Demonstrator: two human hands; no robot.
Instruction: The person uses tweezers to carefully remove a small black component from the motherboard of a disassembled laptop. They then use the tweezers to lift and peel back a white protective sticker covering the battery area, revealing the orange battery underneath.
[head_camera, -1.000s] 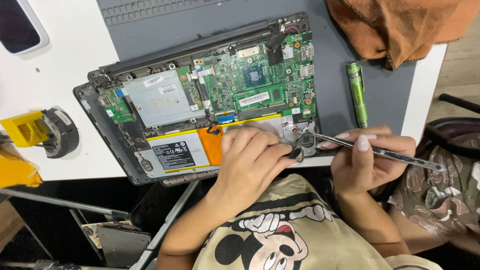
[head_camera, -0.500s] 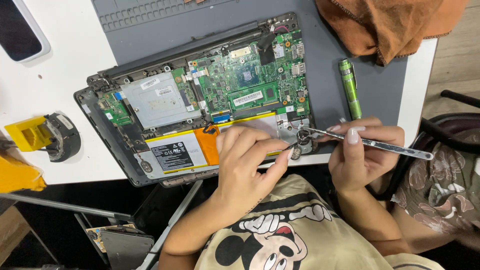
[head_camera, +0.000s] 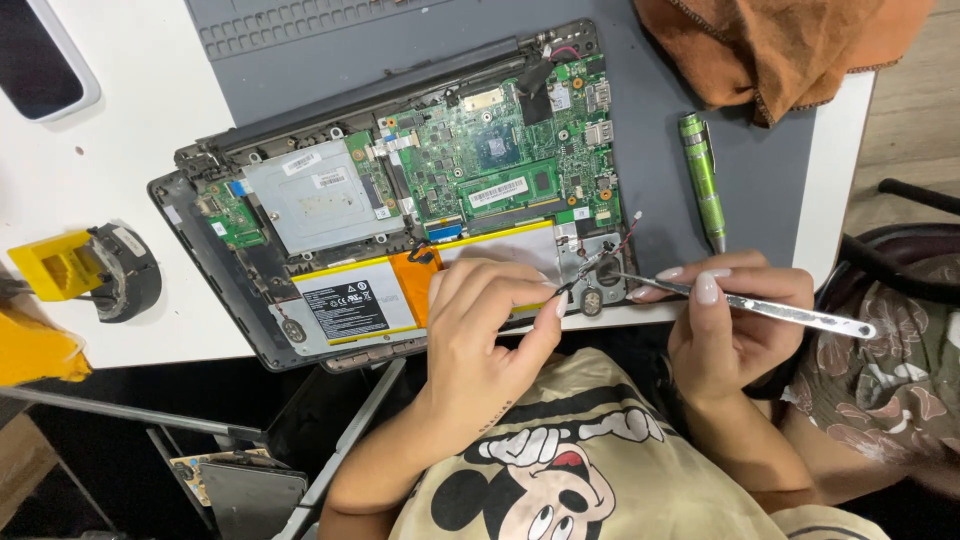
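Observation:
An opened laptop (head_camera: 215, 255) lies on a grey mat, its green circuit board (head_camera: 500, 165), silver drive cover (head_camera: 310, 195) and white battery (head_camera: 345, 300) exposed. My left hand (head_camera: 485, 330) rests on the battery's right part, fingertips pinching a thin black wire (head_camera: 590, 268) beside the small round speaker (head_camera: 600, 275) at the laptop's near right corner. My right hand (head_camera: 730, 320) grips metal tweezers (head_camera: 800, 315), whose tips point left into that same corner, close to my left fingertips.
A green screwdriver (head_camera: 702, 175) lies on the grey mat (head_camera: 760, 170) right of the laptop. An orange cloth (head_camera: 790, 50) sits at the back right. A yellow and black tool (head_camera: 95, 268) is at the left table edge, a phone (head_camera: 40, 60) at the back left.
The view has shifted a little. My left fingers have drawn back from the speaker, now pinching the wire. My right hand and tweezers stay at the same corner.

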